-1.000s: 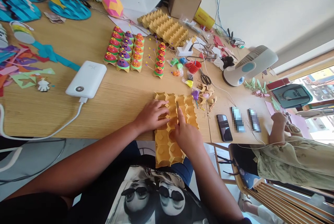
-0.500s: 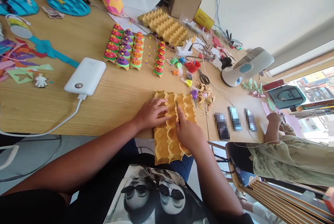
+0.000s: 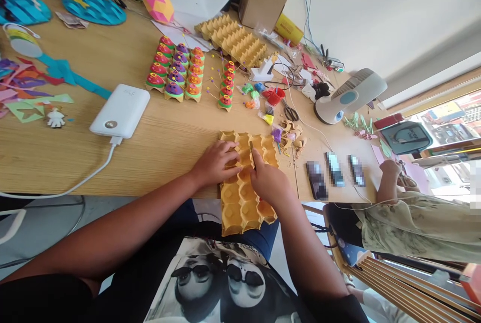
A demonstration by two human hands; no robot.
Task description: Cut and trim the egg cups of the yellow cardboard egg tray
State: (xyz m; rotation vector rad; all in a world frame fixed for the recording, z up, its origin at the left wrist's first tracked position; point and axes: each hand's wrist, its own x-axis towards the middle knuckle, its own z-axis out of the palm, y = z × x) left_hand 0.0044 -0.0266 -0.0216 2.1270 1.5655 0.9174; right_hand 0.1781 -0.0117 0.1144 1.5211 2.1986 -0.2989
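Egg tray (image 3: 232, 207): left hand (image 3: 217, 163) spread atop; right hand (image 3: 272, 181) angled forward-left, grip pinching blade (image 3: 251, 146).

Rough, matt pulp egg tray (image 3: 231, 208), ctr frame; smooth wood-grain tbl (image 3: 173, 147); smooth plastic pwr bank (image 3: 122, 107), ctr-left.

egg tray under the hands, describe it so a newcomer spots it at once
Go to the near edge of the wooden table. The left hand lies on a yellow egg tray there; unlike the similar tray farther back, it overhangs the edge.
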